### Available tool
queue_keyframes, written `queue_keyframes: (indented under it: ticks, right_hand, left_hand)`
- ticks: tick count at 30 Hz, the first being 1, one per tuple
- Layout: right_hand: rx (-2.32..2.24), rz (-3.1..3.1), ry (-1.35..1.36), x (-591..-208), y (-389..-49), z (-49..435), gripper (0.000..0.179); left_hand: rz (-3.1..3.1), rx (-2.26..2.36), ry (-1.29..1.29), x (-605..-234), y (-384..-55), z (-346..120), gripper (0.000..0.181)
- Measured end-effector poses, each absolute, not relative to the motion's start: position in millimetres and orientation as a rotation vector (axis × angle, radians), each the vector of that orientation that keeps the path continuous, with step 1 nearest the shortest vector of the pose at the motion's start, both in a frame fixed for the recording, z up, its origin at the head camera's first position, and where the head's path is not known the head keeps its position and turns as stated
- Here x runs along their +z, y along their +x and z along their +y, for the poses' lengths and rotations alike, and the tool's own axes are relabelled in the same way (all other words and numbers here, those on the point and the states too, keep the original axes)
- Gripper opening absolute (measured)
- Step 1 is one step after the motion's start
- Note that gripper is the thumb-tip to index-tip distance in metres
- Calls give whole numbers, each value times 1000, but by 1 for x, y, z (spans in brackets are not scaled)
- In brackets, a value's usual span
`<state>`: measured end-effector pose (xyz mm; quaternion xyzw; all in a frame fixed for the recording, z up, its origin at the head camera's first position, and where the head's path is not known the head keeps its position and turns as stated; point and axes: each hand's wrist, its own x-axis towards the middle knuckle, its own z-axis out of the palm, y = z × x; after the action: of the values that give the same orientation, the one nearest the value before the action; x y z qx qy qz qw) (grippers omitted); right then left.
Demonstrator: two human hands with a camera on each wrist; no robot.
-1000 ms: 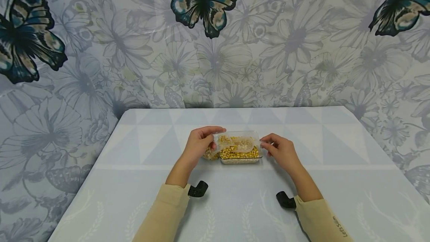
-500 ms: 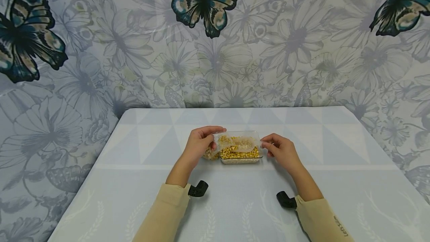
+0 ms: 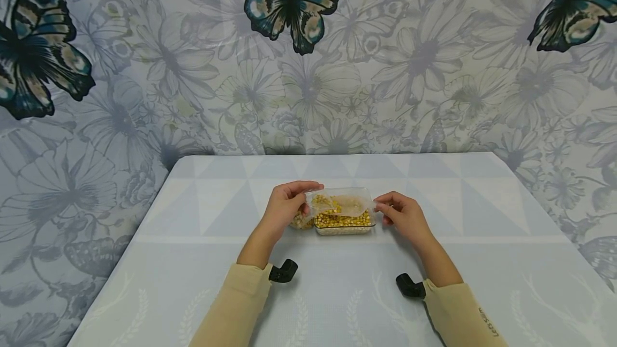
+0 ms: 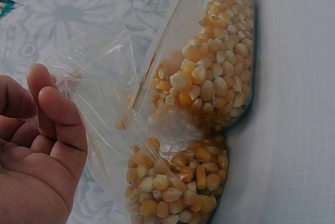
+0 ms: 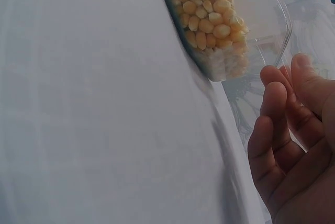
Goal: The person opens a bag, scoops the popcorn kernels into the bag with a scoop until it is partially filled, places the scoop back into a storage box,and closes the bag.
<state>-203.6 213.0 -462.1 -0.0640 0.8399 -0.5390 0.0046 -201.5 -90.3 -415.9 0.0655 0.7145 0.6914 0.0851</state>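
Observation:
A clear plastic container (image 3: 342, 231) stands near the table's middle, with yellow corn kernels (image 4: 214, 77) in its lower part. Against its left end sits a transparent bag (image 4: 107, 56), its bottom bulging with more kernels (image 4: 170, 195). My left hand (image 3: 285, 205) pinches the bag's loose film between thumb and fingers. At the opposite end my right hand (image 3: 402, 216) pinches the upper corner of the clear plastic, thumb against forefinger; its other fingers curl loosely in the right wrist view. Glare hides where the container's rim and the bag's film meet.
A pale table (image 3: 337, 288) with a triangle and leaf pattern lies under everything. Behind it hangs a floral wall covering (image 3: 313, 95) with large butterflies. Black wrist cameras (image 3: 284, 271) stick out from both cuffs.
Both hands stay almost still. In the upper part of the clear plastic, fewer kernels show at the right now, leaving a hazy whitish patch; kernels still show at the left.

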Motion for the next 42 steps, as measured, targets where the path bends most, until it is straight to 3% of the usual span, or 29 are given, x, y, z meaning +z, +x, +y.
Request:
queue_keyframes:
  ticks: [42]
  right_hand:
    - [-1880, 2674, -157, -446, -200, 216, 25]
  left_hand:
    - [2109, 2071, 197, -417, -203, -92, 37]
